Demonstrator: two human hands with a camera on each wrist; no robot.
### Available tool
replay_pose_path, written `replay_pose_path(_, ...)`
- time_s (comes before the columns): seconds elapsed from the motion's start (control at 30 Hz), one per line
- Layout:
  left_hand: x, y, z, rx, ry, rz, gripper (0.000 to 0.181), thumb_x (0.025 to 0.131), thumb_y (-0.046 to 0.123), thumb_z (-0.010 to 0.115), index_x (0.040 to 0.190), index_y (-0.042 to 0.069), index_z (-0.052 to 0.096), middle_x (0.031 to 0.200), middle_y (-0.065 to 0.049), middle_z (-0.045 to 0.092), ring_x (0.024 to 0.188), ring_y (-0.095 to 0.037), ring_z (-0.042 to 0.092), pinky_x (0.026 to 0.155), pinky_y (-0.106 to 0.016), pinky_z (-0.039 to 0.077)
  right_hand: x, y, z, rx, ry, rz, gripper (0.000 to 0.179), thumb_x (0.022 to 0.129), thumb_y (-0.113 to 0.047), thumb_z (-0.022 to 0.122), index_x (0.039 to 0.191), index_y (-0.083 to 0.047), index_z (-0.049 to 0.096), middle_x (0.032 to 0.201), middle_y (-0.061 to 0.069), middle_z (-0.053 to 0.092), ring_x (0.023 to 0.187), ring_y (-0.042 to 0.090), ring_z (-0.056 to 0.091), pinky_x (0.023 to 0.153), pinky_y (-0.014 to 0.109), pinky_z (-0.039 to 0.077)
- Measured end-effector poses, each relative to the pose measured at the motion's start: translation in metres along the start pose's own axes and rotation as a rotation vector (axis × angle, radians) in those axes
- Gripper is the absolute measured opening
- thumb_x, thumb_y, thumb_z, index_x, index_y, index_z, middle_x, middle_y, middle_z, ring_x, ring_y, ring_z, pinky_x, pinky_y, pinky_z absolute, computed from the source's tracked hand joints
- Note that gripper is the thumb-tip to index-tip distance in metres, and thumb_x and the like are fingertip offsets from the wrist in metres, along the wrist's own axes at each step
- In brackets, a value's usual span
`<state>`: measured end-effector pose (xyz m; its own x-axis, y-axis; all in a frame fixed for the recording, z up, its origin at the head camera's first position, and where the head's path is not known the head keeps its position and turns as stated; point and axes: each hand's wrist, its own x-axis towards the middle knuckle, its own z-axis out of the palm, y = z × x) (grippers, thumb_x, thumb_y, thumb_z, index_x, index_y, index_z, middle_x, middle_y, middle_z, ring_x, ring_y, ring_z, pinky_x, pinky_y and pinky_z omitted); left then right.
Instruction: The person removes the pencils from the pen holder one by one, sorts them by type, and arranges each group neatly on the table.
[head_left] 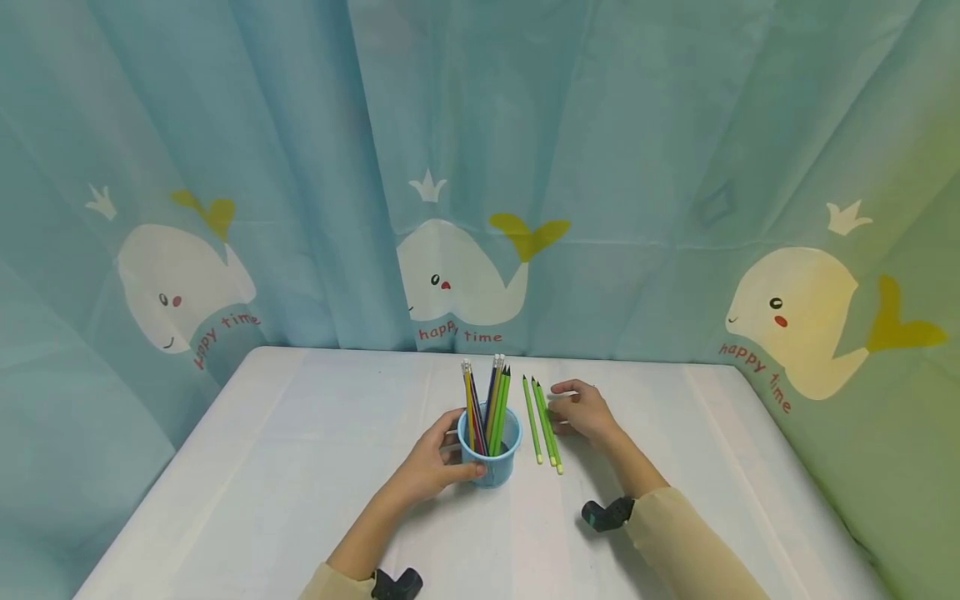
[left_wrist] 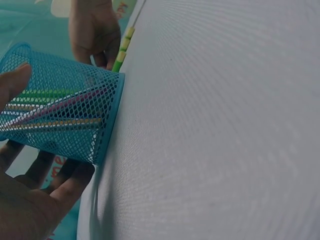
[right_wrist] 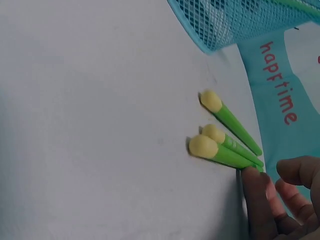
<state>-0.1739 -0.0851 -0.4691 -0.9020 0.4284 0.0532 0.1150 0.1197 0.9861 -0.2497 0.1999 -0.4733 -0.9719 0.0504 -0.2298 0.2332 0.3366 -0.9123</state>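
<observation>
A light blue mesh pencil cup stands upright on the table. My left hand holds it from the left, its thumb on the near side and its fingers around the far side. Inside lean several pencils, dark and yellow ones with white ends up, and green ones with black points up. Three green pencils with pale yellow ends lie on the table right of the cup, two of them close together. My right hand is beside that pair; in the right wrist view a fingertip touches the nearest pencil, thumb apart.
A white cloth covers the table. Behind it hangs a blue-green curtain printed with whales, meeting the table's far edge. Each wrist wears a black device.
</observation>
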Motion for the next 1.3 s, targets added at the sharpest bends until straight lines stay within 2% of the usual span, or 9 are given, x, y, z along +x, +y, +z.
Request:
replay_pose_path(0.3, 0.000, 0.000, 0.001, 0.015, 0.018, -0.013, 0.082, 0.079, 0.009, 0.083, 0.148, 0.011, 0.040, 0.142, -0.019, 0.049, 0.129, -0.042, 0.053, 0.103, -0.048, 0.050, -0.005, -0.007, 0.005, -0.016, -0.006, -0.012, 0.036, 0.092, -0.012, 0.063, 0.126, -0.004, 0.058, 0.101, 0.014, 0.064, 0.082, 0.020, 0.067, 0.066, 0.031, 0.061)
replay_pose_path(0.43, 0.000, 0.000, -0.001, 0.012, 0.014, -0.011, 0.082, 0.079, 0.010, 0.083, 0.148, 0.012, 0.039, 0.143, -0.019, 0.048, 0.129, -0.042, 0.053, 0.103, -0.048, 0.050, -0.009, -0.016, 0.003, -0.007, -0.035, -0.069, 0.037, 0.092, -0.012, 0.063, 0.127, -0.002, 0.058, 0.099, 0.014, 0.065, 0.081, 0.020, 0.065, 0.069, 0.034, 0.061)
replay_pose_path(0.67, -0.001, 0.001, -0.001, 0.001, 0.014, -0.021, 0.081, 0.079, 0.010, 0.083, 0.148, 0.011, 0.040, 0.143, -0.018, 0.049, 0.128, -0.042, 0.054, 0.102, -0.047, 0.051, -0.029, -0.037, 0.011, 0.047, -0.190, -0.212, 0.039, 0.097, -0.018, 0.062, 0.131, 0.001, 0.056, 0.114, 0.020, 0.067, 0.096, 0.022, 0.068, 0.083, 0.040, 0.060)
replay_pose_path(0.87, -0.001, -0.001, 0.000, -0.008, 0.001, -0.011, 0.081, 0.080, 0.010, 0.083, 0.148, 0.011, 0.039, 0.144, -0.019, 0.048, 0.129, -0.042, 0.052, 0.103, -0.047, 0.050, -0.042, -0.045, 0.021, 0.054, -0.286, -0.330, 0.036, 0.098, -0.024, 0.064, 0.126, -0.002, 0.059, 0.112, 0.013, 0.065, 0.099, 0.022, 0.066, 0.086, 0.044, 0.060)
replay_pose_path(1.1, -0.002, 0.000, -0.001, -0.005, -0.003, 0.000, 0.081, 0.081, 0.011, 0.082, 0.149, 0.011, 0.038, 0.145, -0.020, 0.046, 0.130, -0.044, 0.051, 0.102, -0.048, 0.051, -0.048, -0.049, 0.031, -0.005, -0.274, -0.387, 0.022, 0.095, -0.020, 0.068, 0.110, -0.004, 0.064, 0.104, 0.009, 0.066, 0.097, 0.032, 0.065, 0.078, 0.038, 0.061)
replay_pose_path(1.3, -0.001, 0.000, -0.001, -0.005, -0.003, -0.005, 0.081, 0.081, 0.010, 0.082, 0.149, 0.011, 0.038, 0.145, -0.019, 0.046, 0.130, -0.043, 0.052, 0.102, -0.047, 0.051, -0.047, -0.048, 0.035, -0.043, -0.263, -0.392, 0.019, 0.093, -0.018, 0.070, 0.105, -0.005, 0.064, 0.104, 0.009, 0.067, 0.088, 0.024, 0.063, 0.075, 0.043, 0.059)
